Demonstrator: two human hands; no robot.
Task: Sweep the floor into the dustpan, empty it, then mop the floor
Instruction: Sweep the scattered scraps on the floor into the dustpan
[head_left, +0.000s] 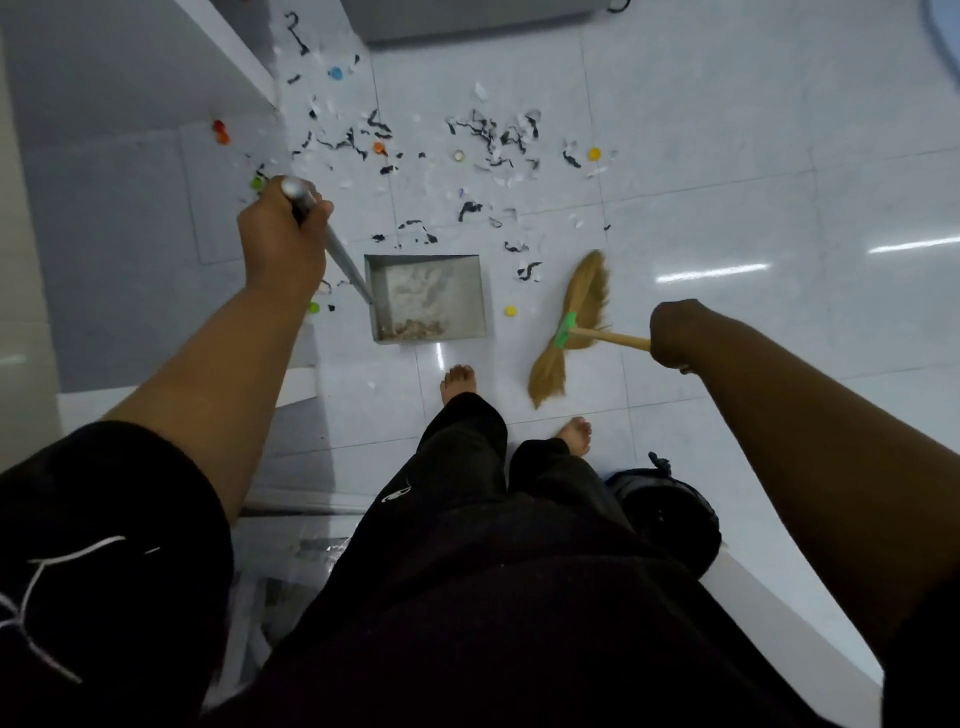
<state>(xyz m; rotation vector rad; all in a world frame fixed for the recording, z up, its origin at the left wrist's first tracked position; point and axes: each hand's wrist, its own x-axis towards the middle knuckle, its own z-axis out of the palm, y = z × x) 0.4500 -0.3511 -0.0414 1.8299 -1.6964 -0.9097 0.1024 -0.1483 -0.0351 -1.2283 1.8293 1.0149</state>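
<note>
My left hand (280, 239) grips the long metal handle (337, 249) of a grey metal dustpan (426, 296) that sits on the white tile floor, its open side facing away from me. A little brown dirt lies at its near wall. My right hand (675, 332) grips the wooden stick of a straw broom (571, 322), whose bristles rest on the floor just right of the dustpan. Black and white paper scraps (488, 135) and coloured bottle caps (594, 153) are scattered on the floor beyond the pan.
My bare feet (460, 382) stand just behind the dustpan. A white shelf unit (156, 93) stands to the left, a grey appliance base (467, 21) at the far edge, a dark bag (665, 509) by my right leg. Open tile lies to the right.
</note>
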